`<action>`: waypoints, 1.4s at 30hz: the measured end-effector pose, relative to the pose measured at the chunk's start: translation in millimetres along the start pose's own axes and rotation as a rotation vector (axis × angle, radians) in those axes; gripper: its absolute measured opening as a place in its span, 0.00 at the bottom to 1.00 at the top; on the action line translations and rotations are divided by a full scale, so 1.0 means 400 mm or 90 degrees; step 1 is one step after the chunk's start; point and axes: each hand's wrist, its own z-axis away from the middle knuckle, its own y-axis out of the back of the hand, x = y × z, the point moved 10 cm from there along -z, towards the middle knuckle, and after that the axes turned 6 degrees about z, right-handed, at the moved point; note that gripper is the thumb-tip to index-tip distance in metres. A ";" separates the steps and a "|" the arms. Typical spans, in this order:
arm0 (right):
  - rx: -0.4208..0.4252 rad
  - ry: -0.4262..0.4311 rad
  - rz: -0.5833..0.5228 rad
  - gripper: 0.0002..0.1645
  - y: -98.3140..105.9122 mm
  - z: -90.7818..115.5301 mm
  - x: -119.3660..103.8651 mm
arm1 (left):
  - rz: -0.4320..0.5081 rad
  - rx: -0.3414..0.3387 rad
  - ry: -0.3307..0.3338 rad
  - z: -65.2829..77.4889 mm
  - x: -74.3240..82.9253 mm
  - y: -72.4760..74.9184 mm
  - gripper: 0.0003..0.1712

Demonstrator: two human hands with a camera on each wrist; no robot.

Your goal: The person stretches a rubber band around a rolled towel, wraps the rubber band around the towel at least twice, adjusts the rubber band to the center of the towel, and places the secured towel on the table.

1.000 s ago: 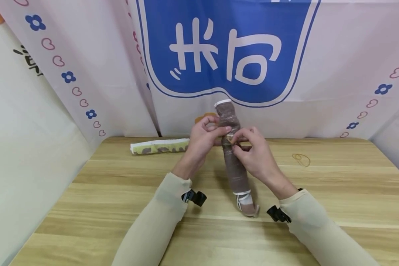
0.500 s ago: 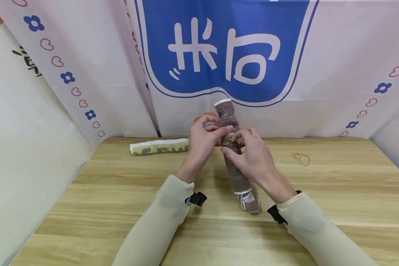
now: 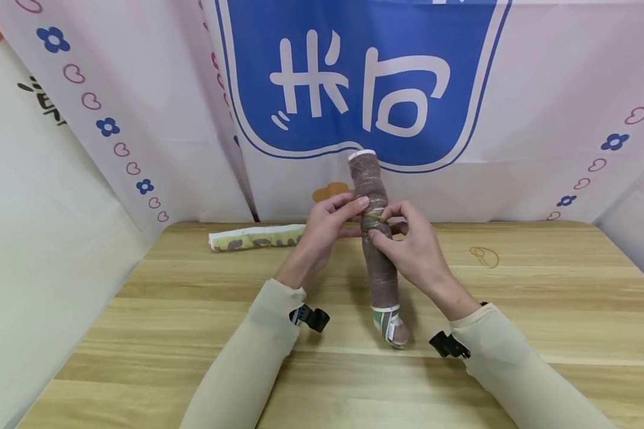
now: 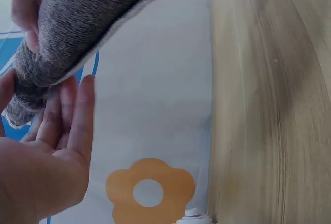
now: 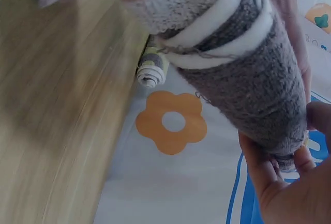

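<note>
A rolled grey-brown towel [image 3: 382, 268] stands tilted in front of me, its lower end low over the table; I cannot tell whether it touches. White stripes cross that end in the right wrist view. My left hand [image 3: 327, 225] grips the roll above its middle, thumb in front and fingers behind. From the right, my right hand [image 3: 417, 247] pinches it slightly lower, thumb and index finger at a yellowish rubber band [image 3: 374, 215] around the narrowed middle. In the left wrist view the towel [image 4: 98, 22] partly hides the right fingers.
A second rolled towel [image 3: 257, 238], yellow-green with grey patches, lies at the table's back left. A loose rubber band [image 3: 480, 252] lies on the right of the wooden table [image 3: 322, 381]. A printed cloth backdrop [image 3: 542, 119] rises behind the back edge.
The grey-brown towel has turned and straightened slightly, so a green stripe shows at its lower end. My right thumb and index finger have shifted around the band, first pinched together, then spread.
</note>
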 end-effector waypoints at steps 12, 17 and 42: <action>0.035 0.133 0.152 0.11 0.005 0.012 -0.049 | -0.011 0.085 -0.011 0.006 0.010 0.004 0.14; 0.069 0.185 0.222 0.10 0.009 0.018 -0.073 | -0.047 0.135 -0.027 0.018 0.027 0.007 0.14; -0.031 -0.008 0.096 0.09 0.009 -0.003 -0.010 | 0.038 0.046 -0.026 0.010 0.013 -0.008 0.14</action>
